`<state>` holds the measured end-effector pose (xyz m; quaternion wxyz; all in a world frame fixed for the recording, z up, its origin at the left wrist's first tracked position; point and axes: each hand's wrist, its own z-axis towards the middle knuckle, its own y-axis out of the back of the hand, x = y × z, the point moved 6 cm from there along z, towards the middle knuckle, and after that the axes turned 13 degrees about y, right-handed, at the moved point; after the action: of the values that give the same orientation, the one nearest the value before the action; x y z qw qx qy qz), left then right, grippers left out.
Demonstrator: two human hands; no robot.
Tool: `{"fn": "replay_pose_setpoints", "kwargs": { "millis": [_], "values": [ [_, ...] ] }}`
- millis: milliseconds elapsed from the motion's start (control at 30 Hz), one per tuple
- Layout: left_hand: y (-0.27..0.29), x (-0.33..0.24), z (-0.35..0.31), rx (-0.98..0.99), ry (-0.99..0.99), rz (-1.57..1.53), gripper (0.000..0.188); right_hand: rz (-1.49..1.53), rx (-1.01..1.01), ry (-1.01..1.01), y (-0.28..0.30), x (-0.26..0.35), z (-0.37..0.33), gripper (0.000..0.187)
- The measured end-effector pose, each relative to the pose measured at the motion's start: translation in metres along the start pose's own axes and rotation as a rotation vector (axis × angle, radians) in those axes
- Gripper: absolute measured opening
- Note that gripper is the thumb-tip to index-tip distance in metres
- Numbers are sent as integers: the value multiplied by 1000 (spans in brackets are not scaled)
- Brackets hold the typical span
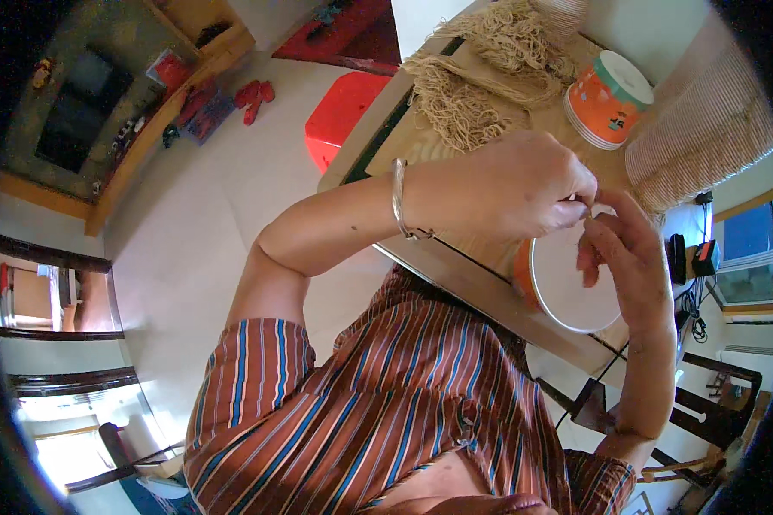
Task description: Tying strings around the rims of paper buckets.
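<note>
My left hand, a silver bangle on its wrist, is closed in a pinch above the table. Its fingertips meet those of my right hand, whose thumb and forefinger are also pressed together. Whatever is between the fingertips is too small to make out. Just below my hands stands an orange paper tub with a white inside, partly covered by my right hand. Beyond my left hand lie a loose tan twine bundle and a second twine heap.
A stack of orange and green paper tubs stands at the table's far side. Right of it is a large roll of ribbed beige cord material. A red stool touches the left table edge. Black cables hang at the right.
</note>
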<state>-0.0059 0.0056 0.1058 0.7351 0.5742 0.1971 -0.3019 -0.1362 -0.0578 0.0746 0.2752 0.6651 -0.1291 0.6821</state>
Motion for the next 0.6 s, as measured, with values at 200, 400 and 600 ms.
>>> {"fn": "replay_pose_setpoints", "kwargs": {
  "millis": [200, 400, 600],
  "values": [
    [5, 33, -12, 72, 102, -191, 17, -190, -72, 63, 21, -8, -4, 11],
    [2, 46, -19, 173, 323, -251, 16, -142, -131, 49, 48, -22, -15, 11],
    [-10, 23, -9, 9, 121, -100, 14, -443, -118, 78, 50, -33, -21, 27]
  ]
}}
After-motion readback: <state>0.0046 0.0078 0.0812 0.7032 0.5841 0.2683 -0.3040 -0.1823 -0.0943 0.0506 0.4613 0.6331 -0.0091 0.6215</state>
